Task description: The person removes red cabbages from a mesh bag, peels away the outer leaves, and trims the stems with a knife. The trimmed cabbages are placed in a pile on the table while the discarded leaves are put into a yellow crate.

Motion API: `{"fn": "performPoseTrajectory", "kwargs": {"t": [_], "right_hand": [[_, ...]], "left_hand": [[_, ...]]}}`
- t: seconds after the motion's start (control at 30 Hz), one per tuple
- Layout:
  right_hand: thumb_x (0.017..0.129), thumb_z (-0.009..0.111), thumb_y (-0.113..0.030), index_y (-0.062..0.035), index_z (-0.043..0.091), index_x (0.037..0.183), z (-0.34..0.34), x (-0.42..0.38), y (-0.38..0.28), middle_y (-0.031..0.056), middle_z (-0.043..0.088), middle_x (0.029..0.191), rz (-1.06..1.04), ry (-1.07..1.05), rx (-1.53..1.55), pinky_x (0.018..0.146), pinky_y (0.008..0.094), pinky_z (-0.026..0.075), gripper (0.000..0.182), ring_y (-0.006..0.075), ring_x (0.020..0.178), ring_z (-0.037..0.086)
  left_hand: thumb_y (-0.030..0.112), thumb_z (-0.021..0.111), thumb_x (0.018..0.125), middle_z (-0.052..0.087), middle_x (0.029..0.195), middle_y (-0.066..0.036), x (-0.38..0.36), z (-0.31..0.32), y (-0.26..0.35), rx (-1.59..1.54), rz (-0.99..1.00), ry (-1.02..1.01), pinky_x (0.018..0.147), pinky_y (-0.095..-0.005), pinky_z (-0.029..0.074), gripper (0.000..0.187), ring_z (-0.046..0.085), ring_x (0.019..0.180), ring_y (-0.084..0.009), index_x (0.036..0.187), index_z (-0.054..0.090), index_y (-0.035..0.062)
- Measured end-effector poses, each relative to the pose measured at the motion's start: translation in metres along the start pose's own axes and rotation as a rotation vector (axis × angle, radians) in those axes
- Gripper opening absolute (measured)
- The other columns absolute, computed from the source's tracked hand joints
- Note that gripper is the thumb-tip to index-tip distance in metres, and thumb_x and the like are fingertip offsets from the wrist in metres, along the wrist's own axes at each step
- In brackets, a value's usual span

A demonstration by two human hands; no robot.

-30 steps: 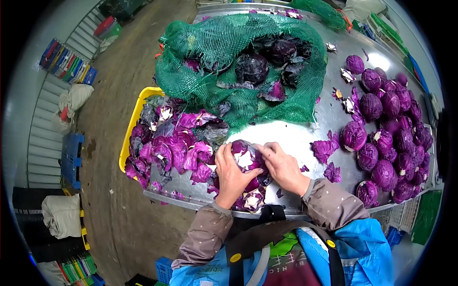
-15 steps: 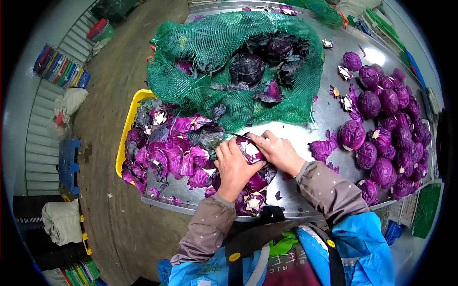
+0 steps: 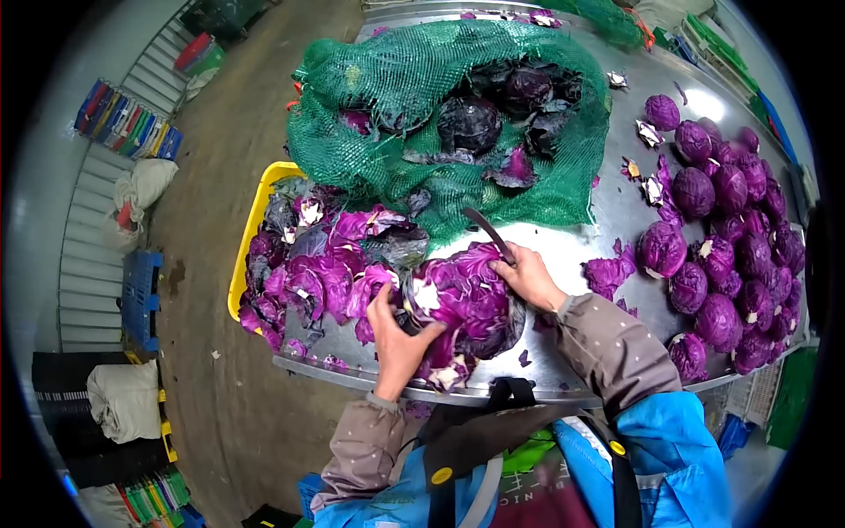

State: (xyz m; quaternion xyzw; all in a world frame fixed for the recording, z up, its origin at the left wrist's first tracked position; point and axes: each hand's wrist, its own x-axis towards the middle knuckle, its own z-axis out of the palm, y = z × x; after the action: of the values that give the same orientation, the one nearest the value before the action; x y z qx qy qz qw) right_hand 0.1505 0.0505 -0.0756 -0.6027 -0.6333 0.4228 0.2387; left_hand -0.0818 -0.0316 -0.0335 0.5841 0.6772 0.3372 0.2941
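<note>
The red cabbage sits between your two hands, low on the metal table near its front edge. It is roundish, with ruffled leaves spread out, so it shows no clear long axis; its white cut stem faces up on the left side. Your left hand is the one on that side, half open and curved, thumb along the near side and fingers at the far left, holding the cabbage. Your right hand is at the upper right edge, closed around the knife; you cannot tell whether its fingertips touch the outer leaves. The blade slants away from you and leftward, its tip beyond the cabbage and pointing at the green net. Loose leaves lie just left of your left hand, and more cabbages lie well off to the right.
</note>
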Motion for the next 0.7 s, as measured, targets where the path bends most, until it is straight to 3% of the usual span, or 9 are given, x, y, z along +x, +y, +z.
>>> {"fn": "performPoseTrajectory", "kwargs": {"t": [0.03,0.1,0.2,0.27,0.3,0.37,0.4,0.5,0.7], "right_hand": [[0.084,0.062,-0.021,-0.0009,0.058,0.103,0.0,-0.01,0.0,0.0199,0.065,0.085,-0.002,0.008,0.114,0.074,0.0411,0.047,0.027,0.0351,0.081,0.062],[0.084,0.062,-0.017,0.0003,0.059,0.102,-0.001,-0.028,0.005,0.0184,0.066,0.083,0.017,0.001,0.184,0.073,0.0369,0.047,0.025,0.0293,0.076,0.063],[0.085,0.061,-0.019,0.0002,0.059,0.103,-0.011,-0.045,0.009,0.0178,0.065,0.079,-0.008,-0.069,0.109,0.069,0.0398,0.048,0.026,0.0321,0.079,0.064],[0.085,0.06,-0.022,-0.0026,0.057,0.107,-0.035,-0.052,-0.013,0.017,0.063,0.078,0.115,-0.089,-0.401,0.066,0.0435,0.048,0.029,0.0361,0.078,0.063],[0.086,0.057,-0.022,-0.0076,0.054,0.115,-0.035,-0.055,-0.015,0.0162,0.06,0.091,-0.074,0.079,-0.472,0.063,0.0463,0.049,0.032,0.0378,0.075,0.062],[0.087,0.055,-0.018,-0.0122,0.051,0.122,-0.032,-0.059,-0.03,0.015,0.054,0.107,-0.259,0.148,-0.366,0.061,0.0438,0.051,0.035,0.035,0.072,0.062],[0.087,0.054,-0.015,-0.0149,0.049,0.127,-0.031,-0.061,-0.041,0.013,0.05,0.115,-0.354,0.075,-0.303,0.059,0.0414,0.052,0.04,0.0325,0.071,0.062],[0.086,0.055,-0.016,-0.0196,0.047,0.131,-0.011,-0.064,-0.059,0.0156,0.051,0.111,-0.459,0.074,-0.36,0.056,0.0397,0.052,0.045,0.0313,0.068,0.063],[0.087,0.051,-0.017,-0.0193,0.05,0.128,-0.011,-0.03,-0.065,0.0163,0.056,0.096,-0.414,0.078,-0.57,0.049,0.0401,0.05,0.04,0.0303,0.059,0.063]], "left_hand": [[0.025,0.08,0.066,0.042,0.12,-0.019,-0.005,-0.002,0.001,-0.065,-0.184,-0.01,0.098,-0.0393,0.036,0.087,0.044,0.114,-0.032,0.134,0.032,-0.0013],[0.03,0.079,0.068,0.043,0.114,-0.022,-0.008,0.012,0.006,0.007,-0.044,0.027,0.093,-0.042,0.038,0.084,0.045,0.107,-0.0347,0.129,0.034,-0.0052],[0.03,0.08,0.066,0.042,0.115,-0.023,0.001,0.031,0.009,0.004,-0.003,0.084,0.094,-0.0432,0.037,0.083,0.045,0.108,-0.0375,0.125,0.035,-0.007],[0.028,0.081,0.064,0.043,0.115,-0.022,0.0,0.036,0.016,0.054,0.125,0.106,0.094,-0.0428,0.037,0.083,0.045,0.108,-0.0368,0.124,0.036,-0.0068],[0.026,0.081,0.064,0.043,0.114,-0.021,0.0,0.037,0.018,0.09,0.192,0.107,0.094,-0.042,0.037,0.082,0.045,0.108,-0.0357,0.124,0.036,-0.0063],[0.026,0.081,0.063,0.043,0.114,-0.021,0.0,0.039,0.023,0.128,0.216,0.102,0.094,-0.0423,0.038,0.083,0.045,0.107,-0.0362,0.124,0.037,-0.0065],[0.027,0.082,0.062,0.043,0.114,-0.021,0.002,0.038,0.026,0.172,0.243,0.103,0.093,-0.0426,0.038,0.084,0.045,0.107,-0.0367,0.124,0.037,-0.0066],[0.028,0.082,0.061,0.044,0.113,-0.022,0.006,0.04,0.032,0.217,0.218,0.096,0.092,-0.0431,0.038,0.084,0.045,0.107,-0.0369,0.124,0.038,-0.0073],[0.031,0.081,0.061,0.046,0.116,-0.019,0.015,0.047,0.038,0.28,0.193,0.114,0.087,-0.0447,0.039,0.083,0.044,0.107,-0.0366,0.124,0.039,-0.0044]]}}
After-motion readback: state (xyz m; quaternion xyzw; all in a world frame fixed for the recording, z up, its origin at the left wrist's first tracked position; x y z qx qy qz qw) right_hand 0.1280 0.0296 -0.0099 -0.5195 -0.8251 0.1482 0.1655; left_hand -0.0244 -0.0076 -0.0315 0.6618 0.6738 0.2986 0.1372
